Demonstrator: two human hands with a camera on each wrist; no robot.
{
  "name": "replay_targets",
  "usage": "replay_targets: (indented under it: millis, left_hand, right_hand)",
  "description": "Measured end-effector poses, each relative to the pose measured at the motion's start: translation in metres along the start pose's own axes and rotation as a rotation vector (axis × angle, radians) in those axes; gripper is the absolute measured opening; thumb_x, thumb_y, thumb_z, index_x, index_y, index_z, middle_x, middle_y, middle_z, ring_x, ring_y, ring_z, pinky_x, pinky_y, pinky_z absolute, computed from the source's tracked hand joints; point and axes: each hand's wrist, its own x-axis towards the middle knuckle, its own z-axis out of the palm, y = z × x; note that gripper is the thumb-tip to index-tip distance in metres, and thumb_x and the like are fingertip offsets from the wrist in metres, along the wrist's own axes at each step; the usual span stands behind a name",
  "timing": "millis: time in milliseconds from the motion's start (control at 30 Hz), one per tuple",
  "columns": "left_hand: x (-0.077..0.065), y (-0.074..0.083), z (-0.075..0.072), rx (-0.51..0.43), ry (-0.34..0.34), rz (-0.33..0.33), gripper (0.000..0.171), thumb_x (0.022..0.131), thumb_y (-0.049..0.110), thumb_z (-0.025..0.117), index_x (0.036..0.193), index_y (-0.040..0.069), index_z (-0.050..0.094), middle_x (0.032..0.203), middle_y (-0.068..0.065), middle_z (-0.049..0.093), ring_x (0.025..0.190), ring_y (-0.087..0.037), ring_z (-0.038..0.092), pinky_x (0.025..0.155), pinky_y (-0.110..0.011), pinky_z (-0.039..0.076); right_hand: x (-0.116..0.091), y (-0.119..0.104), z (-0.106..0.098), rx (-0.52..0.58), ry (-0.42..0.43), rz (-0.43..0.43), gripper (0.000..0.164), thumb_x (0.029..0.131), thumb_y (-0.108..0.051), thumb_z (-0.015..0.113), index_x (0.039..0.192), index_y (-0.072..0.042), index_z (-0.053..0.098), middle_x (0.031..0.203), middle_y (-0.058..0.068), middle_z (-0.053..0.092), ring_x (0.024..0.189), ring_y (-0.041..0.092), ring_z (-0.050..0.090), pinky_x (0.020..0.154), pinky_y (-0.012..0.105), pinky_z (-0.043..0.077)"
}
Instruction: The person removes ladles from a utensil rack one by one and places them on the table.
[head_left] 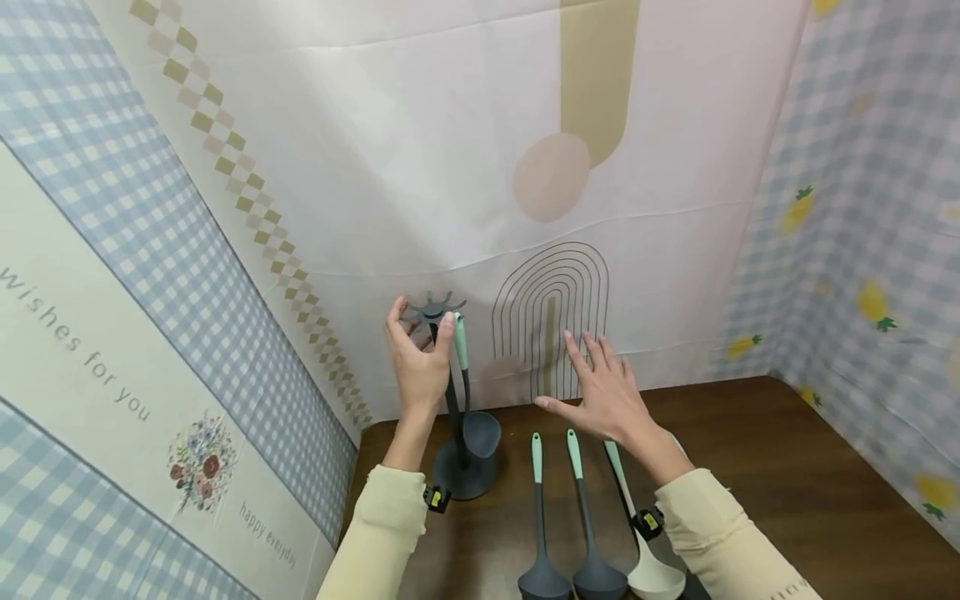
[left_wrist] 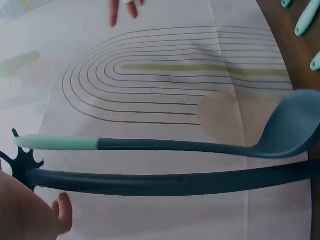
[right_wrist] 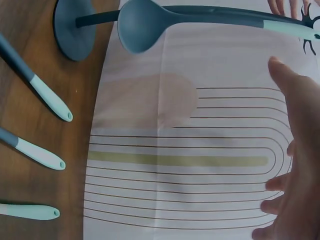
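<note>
A dark utensil stand (head_left: 452, 400) with a round base and a hooked top rises at the back left of the table. From its top hangs a dark ladle (head_left: 482, 433) with a mint-green handle. My left hand (head_left: 423, 371) is curved loosely about the hooked top (left_wrist: 22, 162), its thumb beside the ladle's handle end; whether it touches is unclear. To the right, my right hand (head_left: 607, 396) is spread in the air with nothing in it, palm toward the back cloth. The left wrist view shows the ladle (left_wrist: 295, 125) alongside the pole (left_wrist: 175, 184).
On the brown table (head_left: 810, 467) lie two dark ladles (head_left: 543, 579) and a pale ladle (head_left: 656, 579), all with mint handles. Another utensil is mostly hidden under my right forearm. A patterned cloth (head_left: 420, 167) hangs behind, with checked cloths at both sides.
</note>
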Motion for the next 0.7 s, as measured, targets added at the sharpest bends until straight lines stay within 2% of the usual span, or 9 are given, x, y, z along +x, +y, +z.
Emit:
replay_targets:
  millis: [133, 300, 500, 700]
  left_hand:
    - [-0.001, 0.004, -0.001, 0.144, 0.017, 0.038, 0.085, 0.098, 0.046, 0.073, 0.162, 0.006, 0.033, 0.159, -0.014, 0.037, 0.139, -0.032, 0.043, 0.111, -0.046, 0.044]
    - [0.001, 0.005, -0.004, 0.221, 0.045, 0.068, 0.081, 0.097, 0.045, 0.075, 0.157, 0.003, 0.04, 0.151, -0.019, 0.048, 0.14, -0.033, 0.046, 0.115, -0.051, 0.041]
    - [0.001, 0.007, -0.001, 0.21, 0.076, 0.108, 0.074, 0.097, 0.035, 0.076, 0.153, -0.001, 0.044, 0.143, -0.022, 0.054, 0.133, -0.033, 0.052, 0.111, -0.051, 0.045]
    - [0.003, 0.001, -0.002, 0.168, 0.119, 0.152, 0.061, 0.098, 0.02, 0.071, 0.149, -0.004, 0.049, 0.134, -0.022, 0.061, 0.121, -0.035, 0.06, 0.103, -0.051, 0.051]
  right_hand:
    - [0.0, -0.004, -0.001, -0.006, 0.047, -0.012, 0.118, 0.085, -0.085, 0.06, 0.173, -0.023, 0.012, 0.177, 0.017, 0.01, 0.162, 0.042, 0.001, 0.119, 0.077, 0.008]
    - [0.0, -0.01, 0.001, -0.001, 0.081, -0.027, 0.117, 0.084, -0.085, 0.061, 0.172, -0.024, 0.014, 0.177, 0.015, 0.01, 0.162, 0.043, 0.004, 0.119, 0.077, 0.011]
    - [0.001, -0.019, 0.002, 0.025, 0.102, -0.048, 0.116, 0.085, -0.084, 0.062, 0.172, -0.027, 0.012, 0.177, 0.014, 0.012, 0.162, 0.041, 0.004, 0.119, 0.077, 0.012]
    - [0.009, -0.036, 0.001, 0.052, 0.105, -0.071, 0.114, 0.086, -0.083, 0.062, 0.172, -0.026, 0.015, 0.176, 0.016, 0.016, 0.162, 0.041, 0.007, 0.12, 0.075, 0.013]
